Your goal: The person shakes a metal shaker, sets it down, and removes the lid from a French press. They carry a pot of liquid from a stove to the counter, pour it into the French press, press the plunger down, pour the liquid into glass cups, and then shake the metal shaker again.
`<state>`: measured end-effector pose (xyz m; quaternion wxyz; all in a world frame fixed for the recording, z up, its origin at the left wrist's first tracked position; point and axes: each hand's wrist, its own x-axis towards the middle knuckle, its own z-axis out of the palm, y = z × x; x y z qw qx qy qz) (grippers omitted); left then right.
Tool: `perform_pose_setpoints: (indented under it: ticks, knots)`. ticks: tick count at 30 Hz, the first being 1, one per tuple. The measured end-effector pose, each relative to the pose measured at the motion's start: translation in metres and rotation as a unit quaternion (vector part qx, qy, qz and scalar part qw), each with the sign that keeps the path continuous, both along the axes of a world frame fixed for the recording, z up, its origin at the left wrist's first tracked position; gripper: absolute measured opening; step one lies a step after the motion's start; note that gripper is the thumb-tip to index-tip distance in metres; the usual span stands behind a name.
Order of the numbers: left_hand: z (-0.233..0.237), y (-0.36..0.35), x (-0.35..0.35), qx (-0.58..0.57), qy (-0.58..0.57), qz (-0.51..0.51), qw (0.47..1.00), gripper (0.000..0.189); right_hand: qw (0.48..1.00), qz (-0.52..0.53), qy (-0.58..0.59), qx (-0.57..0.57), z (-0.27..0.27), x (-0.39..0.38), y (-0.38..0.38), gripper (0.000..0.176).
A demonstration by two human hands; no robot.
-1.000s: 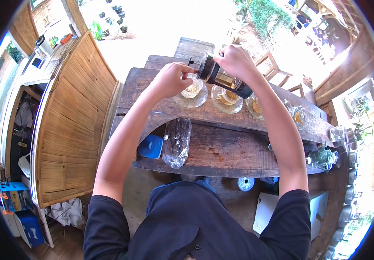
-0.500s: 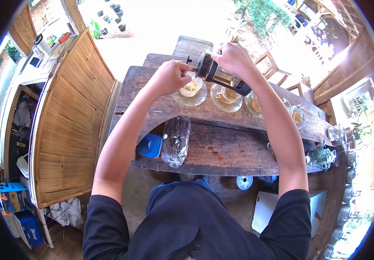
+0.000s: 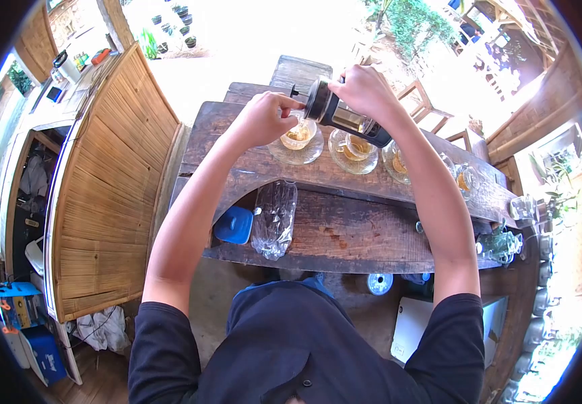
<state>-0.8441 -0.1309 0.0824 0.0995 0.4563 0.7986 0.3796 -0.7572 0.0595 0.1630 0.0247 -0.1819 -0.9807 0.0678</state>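
My right hand [image 3: 364, 91] is closed round the handle of a French press [image 3: 348, 118], which is tipped nearly on its side with its lid end to the left. The curled fingers of my left hand [image 3: 267, 118] meet the lid; how firmly they hold it is hard to see. Below the lid, a glass cup [image 3: 296, 140] with some amber liquid stands on a glass saucer [image 3: 298, 157]. To its right sits a second glass cup [image 3: 357, 149] on its own saucer. A third cup [image 3: 399, 160] is partly hidden by my right forearm.
The cups stand on a dark wooden table [image 3: 203, 145]. On its lower shelf lie a blue container [image 3: 234, 225] and a clear plastic package [image 3: 274, 222]. More glassware [image 3: 503, 246] is at the right. A bamboo-sided counter [image 3: 112, 188] stands close on the left.
Both hands and the French press hold almost the same place. The press and my left hand have shifted only very slightly.
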Motion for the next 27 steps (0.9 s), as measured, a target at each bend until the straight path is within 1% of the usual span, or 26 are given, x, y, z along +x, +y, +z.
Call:
perform_pose_setpoints:
  ticks: [7,9,16,18,25,27]
  knots:
    - [0.0009,-0.0002,-0.0008,0.000,0.001,0.001,1.000,0.035,1.000,0.004,0.002,0.014,0.0011,-0.0014,-0.0011,0.046]
    - [0.0030,-0.0005,-0.0001,-0.004,-0.006,0.006,1.000,0.035,1.000,-0.011,0.006,0.007,-0.0011,-0.0032,0.0004,0.044]
    - [0.0027,0.0000,-0.0006,-0.006,0.004,0.006,1.000,0.035,1.000,-0.002,0.009,0.006,0.0012,-0.0022,-0.0020,0.045]
    - [0.0025,-0.0001,-0.0011,-0.007,-0.005,0.004,1.000,0.035,1.000,-0.014,-0.010,-0.009,0.0056,-0.0017,-0.0042,0.044]
    - [0.0016,-0.0014,-0.0025,-0.006,0.001,0.007,1.000,0.035,1.000,-0.006,0.005,-0.006,0.0014,-0.0048,-0.0023,0.042]
    - [0.0010,-0.0017,-0.0030,-0.011,-0.004,0.007,1.000,0.035,1.000,0.014,0.001,0.009,0.0016,-0.0051,-0.0028,0.045]
